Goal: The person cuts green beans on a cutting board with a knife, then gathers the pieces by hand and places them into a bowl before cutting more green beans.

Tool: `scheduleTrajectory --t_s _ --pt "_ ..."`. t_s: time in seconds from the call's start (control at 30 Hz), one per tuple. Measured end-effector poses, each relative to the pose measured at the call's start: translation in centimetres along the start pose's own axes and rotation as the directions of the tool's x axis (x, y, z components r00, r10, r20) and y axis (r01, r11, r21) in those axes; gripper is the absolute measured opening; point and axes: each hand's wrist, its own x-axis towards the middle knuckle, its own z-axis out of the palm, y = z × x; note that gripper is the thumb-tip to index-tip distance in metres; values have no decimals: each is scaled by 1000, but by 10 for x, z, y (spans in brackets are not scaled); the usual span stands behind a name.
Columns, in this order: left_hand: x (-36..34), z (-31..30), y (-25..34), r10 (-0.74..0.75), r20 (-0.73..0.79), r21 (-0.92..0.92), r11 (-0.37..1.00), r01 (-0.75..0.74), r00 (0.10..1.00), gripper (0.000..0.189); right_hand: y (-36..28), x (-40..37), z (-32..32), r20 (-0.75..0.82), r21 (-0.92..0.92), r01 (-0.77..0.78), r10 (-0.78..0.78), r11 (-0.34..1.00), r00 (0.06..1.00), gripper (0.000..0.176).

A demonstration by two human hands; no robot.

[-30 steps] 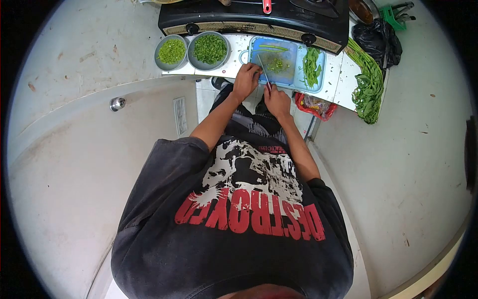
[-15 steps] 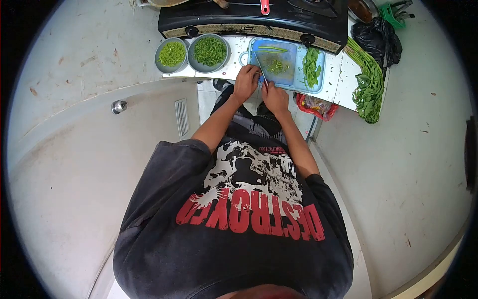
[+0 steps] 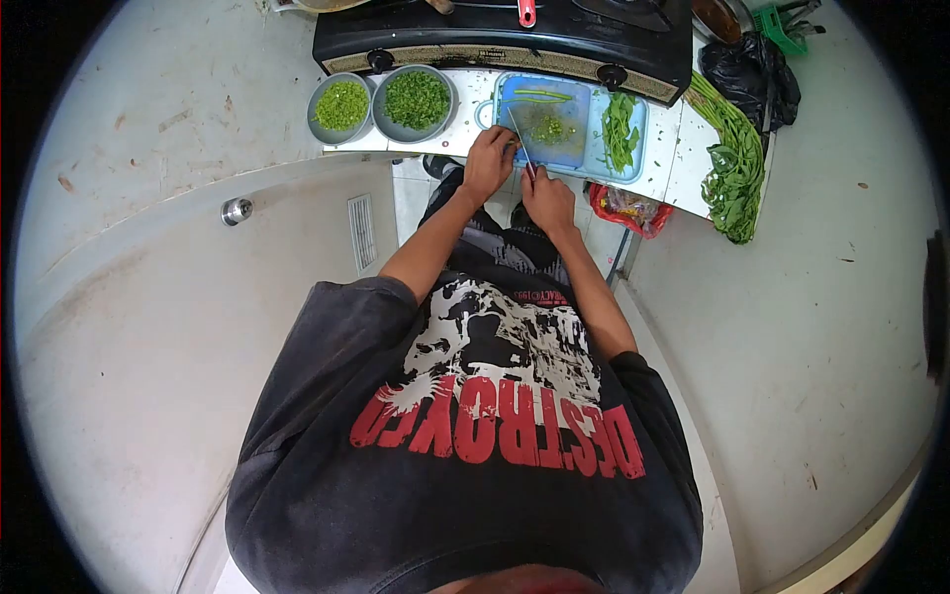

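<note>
My right hand (image 3: pixel 548 198) is closed round the handle of a knife (image 3: pixel 522 137), whose blade points away from me over the left part of a blue cutting board (image 3: pixel 576 163). Close to the blade, my left hand (image 3: pixel 490 161) has its fingers curled at the board's near left edge; what they hold is hidden. Long green stems (image 3: pixel 542 96) lie at the far side of the board. Small chopped green pieces (image 3: pixel 552 129) are scattered in its middle. Loose green leaves (image 3: pixel 619 134) rest on its right part.
Left of the board stand a bowl of light green pieces (image 3: pixel 340 106) and a bowl of dark chopped greens (image 3: pixel 417 102). A black gas stove (image 3: pixel 495 35) is behind. At right lie leafy stalks (image 3: pixel 732 178) and a black plastic bag (image 3: pixel 762 79). Below hangs a red bag (image 3: pixel 628 210).
The knife blade has shifted and tilted slightly with my right hand. My left hand has hardly moved, and the greens and bowls stay where they were.
</note>
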Motion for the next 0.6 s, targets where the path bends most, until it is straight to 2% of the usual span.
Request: scheduleTrajectory --t_s 0.37,0.6 --pt "1 -3 -3 32 37 -1 999 -32 999 13 3 18 15 -52 -20 39 -40 999 998 40" --pt "1 0 -3 -13 10 -17 1000 13 1000 13 12 -8 5 -39 -20 21 -21 1000 999 41"
